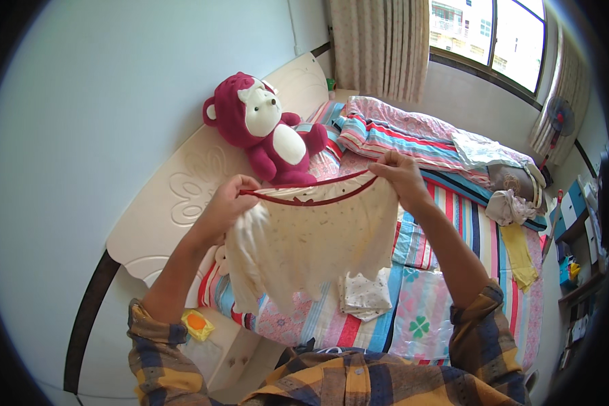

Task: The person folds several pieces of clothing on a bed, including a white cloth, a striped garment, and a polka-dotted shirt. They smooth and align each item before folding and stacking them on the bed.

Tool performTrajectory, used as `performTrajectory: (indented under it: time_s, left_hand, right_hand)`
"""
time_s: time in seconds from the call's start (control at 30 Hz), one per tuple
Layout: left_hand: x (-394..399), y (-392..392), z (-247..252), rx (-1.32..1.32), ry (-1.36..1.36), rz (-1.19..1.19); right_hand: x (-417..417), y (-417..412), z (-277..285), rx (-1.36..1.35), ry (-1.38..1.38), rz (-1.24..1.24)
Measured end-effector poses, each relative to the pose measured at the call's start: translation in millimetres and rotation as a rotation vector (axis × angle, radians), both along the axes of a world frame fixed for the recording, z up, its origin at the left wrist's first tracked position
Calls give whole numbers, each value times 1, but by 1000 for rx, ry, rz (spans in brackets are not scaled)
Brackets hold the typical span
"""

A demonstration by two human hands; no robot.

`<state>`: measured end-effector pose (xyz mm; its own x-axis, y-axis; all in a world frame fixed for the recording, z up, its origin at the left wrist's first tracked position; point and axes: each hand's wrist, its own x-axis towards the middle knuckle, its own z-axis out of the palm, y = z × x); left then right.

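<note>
A cream patterned garment (314, 233) with a dark red trimmed waistband or neckline hangs spread out above the bed. At the left end of that red trim, my left hand (233, 203) pinches the fabric. My right hand (398, 177) grips the other end, so the trimmed opening is stretched between both hands. Below the garment, a folded white dotted cloth (366, 297) lies on the striped bedsheet (335, 325). To its right is a clear plastic bag (421, 314) with a green clover print.
A magenta plush bear (264, 127) leans against the cream headboard (198, 177). A rolled striped quilt (396, 137) lies along the far side. Yellow clothing (518, 259) and a crumpled pale garment (508, 207) are at right. A yellow packet (198, 325) rests on the nightstand (233, 350).
</note>
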<state>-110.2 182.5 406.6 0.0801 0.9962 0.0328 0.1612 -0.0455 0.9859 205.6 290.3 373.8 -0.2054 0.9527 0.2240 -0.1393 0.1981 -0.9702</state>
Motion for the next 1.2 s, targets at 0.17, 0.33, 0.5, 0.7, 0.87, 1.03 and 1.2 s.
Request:
performTrajectory:
  time_s: [0.17, 0.33, 0.5, 0.7, 0.87, 1.03, 1.2]
  left_hand:
    - [42, 8, -12, -52, -296, -37]
    - [70, 4, -6, -129, -328, -82]
    - [71, 2, -5, -75, -322, -174]
    - [72, 8, -3, 469, 464, -36]
    - [77, 20, -6, 446, 583, -160]
    - [83, 32, -27, 149, 151, -266]
    - [90, 29, -42, 249, 10, -129]
  right_hand:
    - [-69, -25, -11, -212, 209, 72]
    - [-99, -66, 7, 141, 12, 209]
    - [-89, -72, 9, 667, -305, 58]
    - [-68, -44, 10, 273, -70, 308]
    - [-63, -42, 8, 135, 72, 404]
    - [-38, -37, -8, 26, 161, 412]
    - [-25, -50, -57, -76, 154, 382]
